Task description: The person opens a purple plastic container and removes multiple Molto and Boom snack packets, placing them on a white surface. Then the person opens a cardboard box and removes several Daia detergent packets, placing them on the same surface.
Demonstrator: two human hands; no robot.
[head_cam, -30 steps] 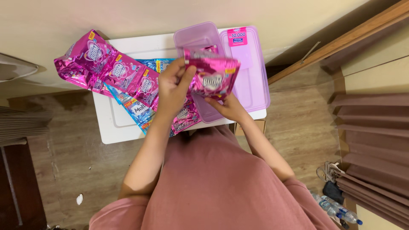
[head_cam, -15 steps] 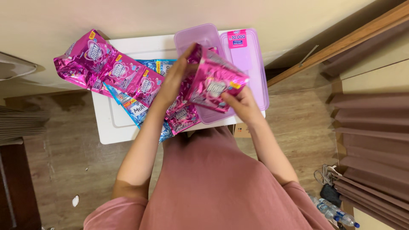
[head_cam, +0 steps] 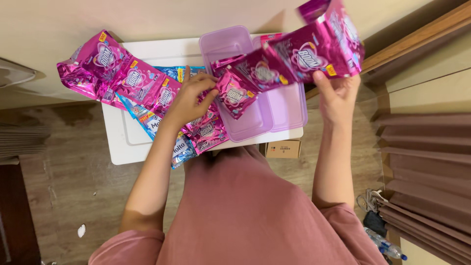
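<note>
Overhead view, read from the lilac container on the white surface. Far left of it: loose pink sachets over blue ones. Just left: the left hand, pinching the near end of a pink sachet strip. Right: the right hand, gripping the far end; folded half a second ago, the strip now stretches open above the container and its lid.

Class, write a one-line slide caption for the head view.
Both hands, left hand and right hand, stretch a strip of pink sachets above a lilac plastic box on a white table.
</note>
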